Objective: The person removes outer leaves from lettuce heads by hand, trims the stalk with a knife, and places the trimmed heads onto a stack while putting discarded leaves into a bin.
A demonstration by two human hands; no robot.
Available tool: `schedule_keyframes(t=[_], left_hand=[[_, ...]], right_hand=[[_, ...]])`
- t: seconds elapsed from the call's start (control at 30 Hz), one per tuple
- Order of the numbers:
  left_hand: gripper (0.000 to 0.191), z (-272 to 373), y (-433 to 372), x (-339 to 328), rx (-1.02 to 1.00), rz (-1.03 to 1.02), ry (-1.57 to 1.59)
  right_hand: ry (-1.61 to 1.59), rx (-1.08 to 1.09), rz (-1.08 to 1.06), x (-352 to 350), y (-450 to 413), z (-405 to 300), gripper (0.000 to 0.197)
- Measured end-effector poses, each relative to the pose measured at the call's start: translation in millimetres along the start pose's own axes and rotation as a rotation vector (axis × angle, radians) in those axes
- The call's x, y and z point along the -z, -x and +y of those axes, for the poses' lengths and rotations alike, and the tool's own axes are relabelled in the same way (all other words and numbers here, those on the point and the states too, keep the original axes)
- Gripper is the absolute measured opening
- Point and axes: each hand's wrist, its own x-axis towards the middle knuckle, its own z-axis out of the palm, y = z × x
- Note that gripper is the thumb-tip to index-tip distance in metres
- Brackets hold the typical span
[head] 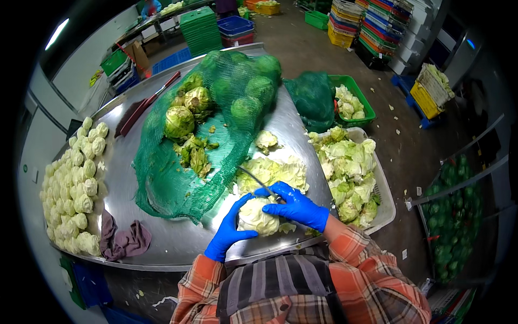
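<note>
Near the front edge of a steel table (170, 247), a pale, peeled cabbage head (258, 216) sits between my hands. My left hand (228, 233), in a blue glove, curves around its left side, the thumb along the front. My right hand (297, 205), also gloved in blue, grips a knife whose thin blade (255, 178) points away to the upper left; its handle is mostly hidden. The right thumb rests against the cabbage's top. Just behind lie loose, pale leaves (275, 172). A green mesh bag (178, 198) spreads farther back, with browned heads (179, 121) on it and several green cabbages (246, 109) inside.
Trimmed heads (68, 198) are massed at the table's left end, beside a purple cloth (123, 241). A red-handled tool (139, 115) lies left of the mesh. At right, a white crate (386, 202) holds leaves; a green crate (366, 99) stands behind it.
</note>
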Motion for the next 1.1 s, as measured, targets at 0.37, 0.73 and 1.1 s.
schedule_keyframes(t=[0.37,0.73,1.1], left_hand=[[0.089,11.0,7.8,7.7,-0.031,0.025,-0.160],[0.084,27.5,14.3,15.2,-0.093,0.060,-0.287],[0.085,36.5,12.5,-0.2,-0.175,0.092,-0.453]], right_hand=[[-0.328,-0.163,0.130,-3.5,11.6,-4.2,0.042],[-0.515,-0.303,-0.043,6.2,10.1,-28.7,0.028],[-0.386,-0.381,-0.095,7.3,10.4,-35.2,0.037]])
